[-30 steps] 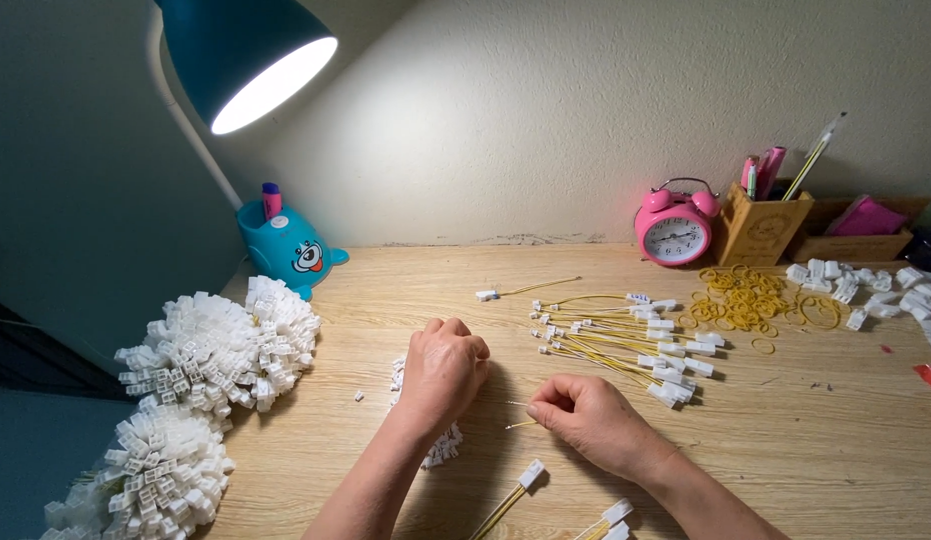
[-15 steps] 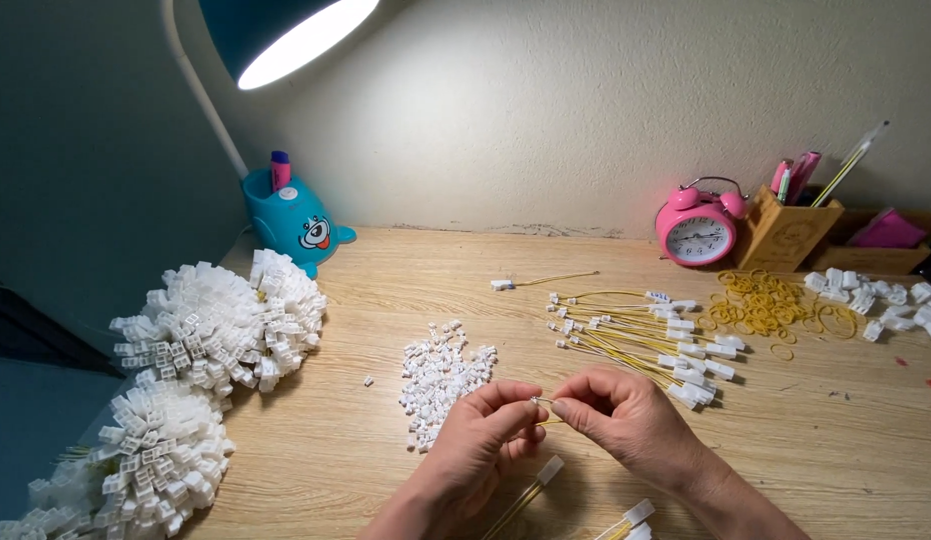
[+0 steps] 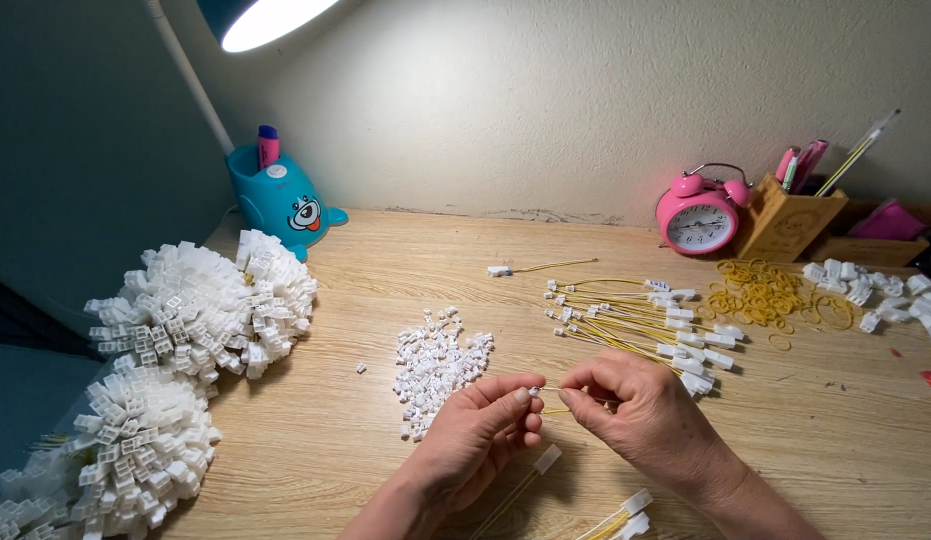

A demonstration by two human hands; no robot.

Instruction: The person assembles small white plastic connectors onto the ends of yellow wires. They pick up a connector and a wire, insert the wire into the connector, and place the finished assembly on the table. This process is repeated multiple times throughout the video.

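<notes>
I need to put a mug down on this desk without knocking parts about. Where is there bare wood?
Bare wood lies between the blue holder and the pink alarm clock, along the wall, and at the front right, below the yellow rubber bands. It is crowded around the small white pieces, the yellow wires and the white bundles on the left.

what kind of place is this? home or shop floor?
Likely a home desk used for piecework, not a factory line: a pink alarm clock and wooden pen holder stand against a plaster wall, with heaps of small white connectors on the wooden desk.
</notes>
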